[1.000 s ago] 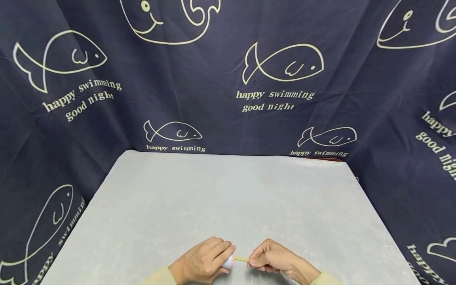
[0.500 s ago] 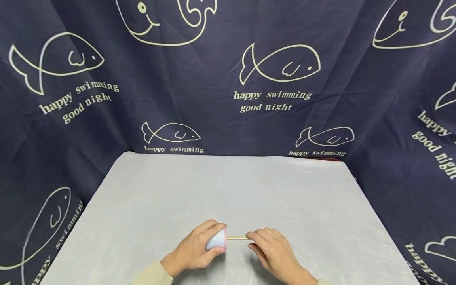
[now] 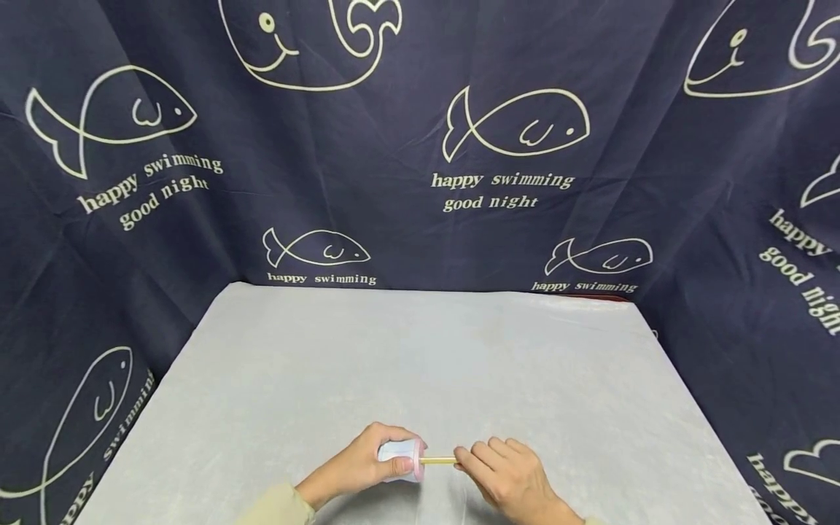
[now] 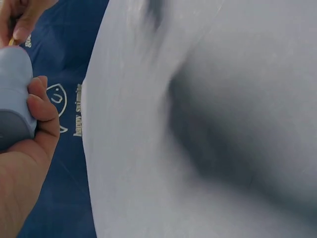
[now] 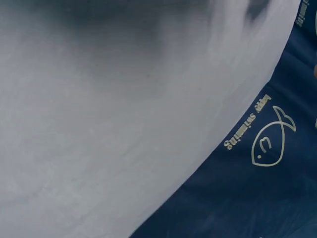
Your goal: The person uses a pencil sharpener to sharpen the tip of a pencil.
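Observation:
My left hand [image 3: 354,461] grips a light blue pencil sharpener [image 3: 391,450] with a pink rim, its thumb on the near side. The sharpener lies sideways in the hand, pink end facing right. From the middle of that end a thin yellow pencil [image 3: 437,460] sticks out. My right hand [image 3: 507,470] holds the pencil's other end with curled fingers, hiding that end. In the left wrist view, the sharpener's rounded blue body [image 4: 14,82] and dark base [image 4: 14,130] show, fingers wrapped round it. The right wrist view shows hardly any of the hand.
A pale grey cloth covers the table [image 3: 433,350] under and beyond the hands. Dark blue curtains [image 3: 407,219] with white fish drawings and lettering hang at the back and both sides. A red edge [image 3: 600,297] peeks out at the back right corner.
Both hands have risen from the table's front, then dropped slightly. My right hand has gone from a fingertip pinch to an overhand hold on the pencil. More of the sharpener shows now.

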Available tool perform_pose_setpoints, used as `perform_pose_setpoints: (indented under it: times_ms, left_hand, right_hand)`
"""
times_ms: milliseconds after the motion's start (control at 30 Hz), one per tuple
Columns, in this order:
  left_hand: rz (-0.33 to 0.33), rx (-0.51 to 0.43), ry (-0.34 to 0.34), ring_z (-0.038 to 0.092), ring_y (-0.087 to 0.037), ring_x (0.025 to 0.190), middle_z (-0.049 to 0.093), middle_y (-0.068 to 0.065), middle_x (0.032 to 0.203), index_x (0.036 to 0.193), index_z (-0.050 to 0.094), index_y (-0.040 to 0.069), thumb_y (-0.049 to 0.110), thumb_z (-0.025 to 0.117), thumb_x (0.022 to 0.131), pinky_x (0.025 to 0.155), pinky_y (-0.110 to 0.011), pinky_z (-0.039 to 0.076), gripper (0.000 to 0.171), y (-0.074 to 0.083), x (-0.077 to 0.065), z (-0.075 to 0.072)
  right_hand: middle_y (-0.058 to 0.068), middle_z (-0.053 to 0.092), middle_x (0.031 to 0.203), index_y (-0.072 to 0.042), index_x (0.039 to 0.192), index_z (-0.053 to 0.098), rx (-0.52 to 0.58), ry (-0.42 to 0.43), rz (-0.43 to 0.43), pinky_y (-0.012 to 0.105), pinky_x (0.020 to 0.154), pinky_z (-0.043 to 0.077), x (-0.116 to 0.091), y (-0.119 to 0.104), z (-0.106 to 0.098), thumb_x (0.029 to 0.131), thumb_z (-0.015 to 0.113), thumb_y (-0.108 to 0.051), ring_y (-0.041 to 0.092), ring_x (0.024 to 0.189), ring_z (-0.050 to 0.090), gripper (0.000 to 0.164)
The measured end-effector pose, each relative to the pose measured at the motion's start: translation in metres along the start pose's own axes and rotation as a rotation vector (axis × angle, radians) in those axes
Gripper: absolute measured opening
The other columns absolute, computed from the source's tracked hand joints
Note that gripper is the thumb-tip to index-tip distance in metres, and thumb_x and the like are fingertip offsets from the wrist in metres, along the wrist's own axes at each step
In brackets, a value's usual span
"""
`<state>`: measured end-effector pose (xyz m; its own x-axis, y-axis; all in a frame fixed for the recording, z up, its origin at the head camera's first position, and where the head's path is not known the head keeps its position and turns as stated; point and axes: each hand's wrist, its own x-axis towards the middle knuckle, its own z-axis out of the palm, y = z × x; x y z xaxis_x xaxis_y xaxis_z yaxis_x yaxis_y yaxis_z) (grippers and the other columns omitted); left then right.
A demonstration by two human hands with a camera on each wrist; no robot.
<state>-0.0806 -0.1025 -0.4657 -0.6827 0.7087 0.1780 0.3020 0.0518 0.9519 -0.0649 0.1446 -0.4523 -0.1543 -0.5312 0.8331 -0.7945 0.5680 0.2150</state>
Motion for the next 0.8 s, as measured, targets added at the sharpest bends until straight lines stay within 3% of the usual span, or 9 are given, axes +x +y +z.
perform_pose_setpoints:
  times_ms: [133, 267, 333, 433, 500, 567, 667, 733, 800]
  left_hand:
    - [0.087, 0.161, 0.078, 0.050, 0.004, 0.072, 0.065, -0.009, 0.088, 0.111, 0.065, 0.003, 0.017, 0.067, 0.087, 0.059, -0.017, 0.047, 0.028, -0.004, -0.003, 0.008]
    - [0.257, 0.429, 0.149, 0.049, 0.001, 0.074, 0.061, -0.003, 0.095, 0.116, 0.061, 0.004, 0.023, 0.070, 0.084, 0.061, -0.008, 0.043, 0.038, -0.011, -0.007, 0.016]
    - [0.342, 0.568, 0.160, 0.052, -0.001, 0.079, 0.060, -0.003, 0.100, 0.119, 0.058, 0.001, 0.028, 0.067, 0.087, 0.067, -0.007, 0.044, 0.043, -0.014, -0.009, 0.019]
    - [0.487, 0.774, 0.173, 0.055, -0.006, 0.086, 0.058, -0.005, 0.104, 0.121, 0.055, -0.001, 0.035, 0.060, 0.092, 0.077, -0.009, 0.046, 0.047, -0.019, -0.013, 0.024]
    - [0.592, 0.892, 0.187, 0.056, -0.008, 0.087, 0.059, -0.005, 0.103, 0.121, 0.055, -0.003, 0.037, 0.052, 0.096, 0.079, -0.012, 0.047, 0.047, -0.022, -0.014, 0.027]
    - [0.690, 0.991, 0.209, 0.056, -0.009, 0.084, 0.060, -0.005, 0.101, 0.118, 0.057, -0.004, 0.038, 0.045, 0.099, 0.077, -0.014, 0.048, 0.048, -0.024, -0.013, 0.028]
    - [0.767, 1.094, 0.221, 0.056, -0.010, 0.082, 0.061, -0.005, 0.099, 0.116, 0.058, -0.004, 0.039, 0.038, 0.102, 0.076, -0.017, 0.049, 0.050, -0.024, -0.010, 0.028]
    - [0.754, 1.128, 0.204, 0.056, -0.010, 0.083, 0.061, -0.004, 0.100, 0.117, 0.058, -0.003, 0.039, 0.039, 0.101, 0.077, -0.019, 0.050, 0.049, -0.022, -0.009, 0.025]
    - [0.721, 1.139, 0.187, 0.057, -0.010, 0.084, 0.060, -0.004, 0.102, 0.119, 0.057, -0.003, 0.039, 0.043, 0.100, 0.079, -0.020, 0.050, 0.048, -0.019, -0.008, 0.021]
  right_hand:
    - [-0.013, 0.045, 0.059, -0.016, 0.079, 0.067, 0.156, -0.146, 0.167, 0.003, 0.046, 0.021, -0.006, -0.005, -0.002, 0.098, 0.052, -0.027, -0.005, 0.049, 0.029, 0.026]
    - [-0.017, 0.052, 0.060, -0.019, 0.079, 0.071, 0.409, -0.395, 0.492, 0.004, 0.046, 0.027, -0.006, -0.011, -0.009, 0.087, 0.068, -0.025, -0.011, 0.049, 0.030, 0.010]
    - [-0.016, 0.056, 0.060, -0.017, 0.079, 0.074, 0.606, -0.555, 0.709, 0.008, 0.046, 0.029, -0.003, -0.010, -0.013, 0.082, 0.072, -0.024, -0.011, 0.050, 0.033, 0.008]
    - [-0.012, 0.055, 0.056, -0.002, 0.081, 0.074, 0.968, -0.736, 1.023, 0.014, 0.044, 0.027, -0.001, -0.004, -0.016, 0.084, 0.069, -0.020, -0.006, 0.048, 0.032, 0.019]
    - [-0.011, 0.051, 0.053, 0.008, 0.082, 0.071, 1.164, -0.798, 1.145, 0.015, 0.043, 0.023, -0.002, 0.000, -0.015, 0.085, 0.068, -0.015, -0.004, 0.047, 0.030, 0.023]
    - [-0.012, 0.049, 0.054, 0.015, 0.084, 0.068, 1.294, -0.832, 1.185, 0.016, 0.043, 0.020, -0.006, 0.002, -0.015, 0.086, 0.066, -0.011, -0.002, 0.047, 0.027, 0.026]
    - [-0.010, 0.049, 0.056, 0.017, 0.088, 0.065, 1.348, -0.832, 1.155, 0.016, 0.044, 0.020, -0.013, 0.003, -0.016, 0.087, 0.065, -0.011, -0.003, 0.049, 0.028, 0.028]
    - [-0.009, 0.048, 0.058, 0.015, 0.090, 0.063, 1.319, -0.817, 1.136, 0.015, 0.044, 0.025, -0.017, 0.001, -0.016, 0.089, 0.064, -0.012, -0.004, 0.050, 0.031, 0.027]
    - [-0.009, 0.046, 0.061, 0.008, 0.090, 0.061, 1.228, -0.766, 1.055, 0.016, 0.044, 0.029, -0.020, -0.002, -0.015, 0.089, 0.063, -0.011, -0.006, 0.051, 0.034, 0.019]
